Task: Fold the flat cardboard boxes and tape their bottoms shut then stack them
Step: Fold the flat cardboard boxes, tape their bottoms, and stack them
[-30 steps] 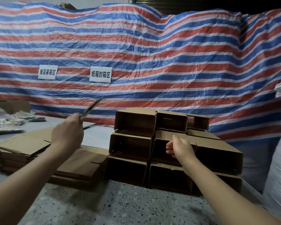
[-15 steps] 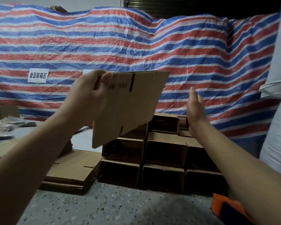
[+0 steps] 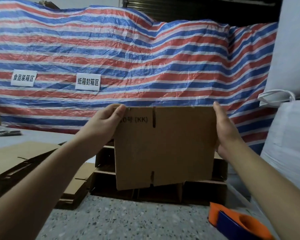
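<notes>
I hold a flat cardboard box (image 3: 164, 148), printed "(KK)", upright in front of me. My left hand (image 3: 106, 123) grips its top left corner, thumb on the near face. My right hand (image 3: 223, 130) presses flat against the box's right edge with fingers straight up. Behind the flat box, folded boxes (image 3: 218, 168) lie stacked on their sides on the speckled table (image 3: 121, 219), mostly hidden. A pile of flat boxes (image 3: 16, 160) lies to the left.
An orange and blue tape dispenser (image 3: 235, 222) sits at the near right of the table. Big white sacks (image 3: 291, 135) stand close on the right. A striped tarp (image 3: 145, 58) with two paper labels hangs behind the table.
The flat box has come down from a tilted hold in my left hand to upright and square in front of me. My right hand has moved in onto its right edge.
</notes>
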Demonstrator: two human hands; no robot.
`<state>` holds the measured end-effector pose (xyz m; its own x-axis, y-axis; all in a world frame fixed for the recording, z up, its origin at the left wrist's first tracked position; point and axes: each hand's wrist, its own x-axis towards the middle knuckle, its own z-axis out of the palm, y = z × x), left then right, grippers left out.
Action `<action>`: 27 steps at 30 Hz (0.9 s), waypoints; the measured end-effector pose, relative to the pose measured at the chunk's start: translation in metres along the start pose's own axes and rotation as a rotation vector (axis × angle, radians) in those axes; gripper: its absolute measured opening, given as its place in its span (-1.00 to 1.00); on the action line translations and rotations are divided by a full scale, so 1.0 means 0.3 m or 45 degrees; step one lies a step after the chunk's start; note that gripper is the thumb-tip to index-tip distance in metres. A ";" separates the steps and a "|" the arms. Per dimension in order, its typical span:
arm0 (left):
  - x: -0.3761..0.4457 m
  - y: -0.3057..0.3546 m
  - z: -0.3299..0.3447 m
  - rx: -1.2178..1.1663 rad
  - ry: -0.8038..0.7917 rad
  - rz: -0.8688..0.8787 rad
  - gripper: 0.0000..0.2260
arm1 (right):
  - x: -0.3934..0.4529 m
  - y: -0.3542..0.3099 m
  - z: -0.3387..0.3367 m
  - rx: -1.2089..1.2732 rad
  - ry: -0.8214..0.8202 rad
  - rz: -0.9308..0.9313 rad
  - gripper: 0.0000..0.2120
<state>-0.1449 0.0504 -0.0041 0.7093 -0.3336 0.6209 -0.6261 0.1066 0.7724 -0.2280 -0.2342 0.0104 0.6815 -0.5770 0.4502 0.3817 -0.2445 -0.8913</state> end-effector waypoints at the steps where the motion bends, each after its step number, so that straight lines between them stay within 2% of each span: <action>1: -0.004 -0.026 0.012 -0.008 0.036 -0.036 -0.68 | -0.024 0.027 -0.008 -0.009 0.050 0.037 -0.38; 4: -0.031 -0.136 0.059 0.024 0.118 -0.184 -0.76 | -0.097 0.143 -0.019 -0.022 0.125 0.162 -0.35; 6: -0.064 -0.217 0.099 0.018 0.144 -0.296 -0.74 | -0.146 0.226 -0.022 -0.002 0.133 0.219 -0.33; 11: -0.170 -0.377 0.189 -0.086 0.195 -0.568 -0.70 | -0.234 0.404 -0.051 -0.023 0.146 0.386 -0.47; 14: -0.187 -0.400 0.216 -0.101 0.234 -0.543 -0.72 | -0.252 0.449 -0.072 -0.021 0.206 0.433 -0.43; 20: -0.164 -0.385 0.235 -0.064 0.357 -0.521 -0.74 | -0.247 0.423 -0.078 -0.014 0.139 0.373 -0.43; 24: -0.195 -0.400 0.268 -0.110 0.515 -0.537 -0.72 | -0.260 0.438 -0.078 0.019 0.033 0.417 -0.51; 27: -0.201 -0.389 0.302 -0.177 0.566 -0.571 -0.64 | -0.241 0.408 -0.113 -0.015 -0.203 0.366 -0.60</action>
<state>-0.1439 -0.0268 -0.1436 0.9774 0.0426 0.2068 -0.2111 0.1774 0.9612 -0.2515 -0.2488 -0.1329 0.8499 -0.4946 0.1819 0.1531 -0.0985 -0.9833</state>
